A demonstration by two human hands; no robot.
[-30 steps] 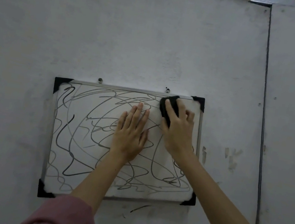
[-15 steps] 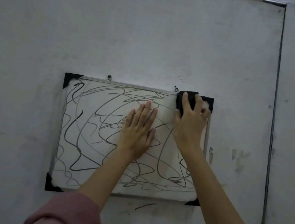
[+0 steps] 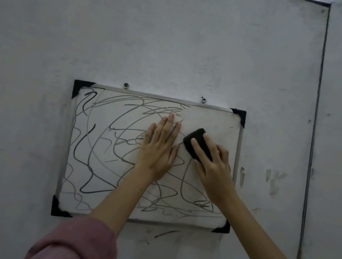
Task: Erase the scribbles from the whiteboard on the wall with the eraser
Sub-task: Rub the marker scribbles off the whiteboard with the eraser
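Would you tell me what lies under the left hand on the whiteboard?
The left hand lies flat on the whiteboard; scribbles run up to its edges. Whether they continue beneath it is hidden.

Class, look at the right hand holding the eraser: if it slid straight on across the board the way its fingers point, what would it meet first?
The right hand points up-left, so the left hand's fingertips probably come first, though it might pass just above them.
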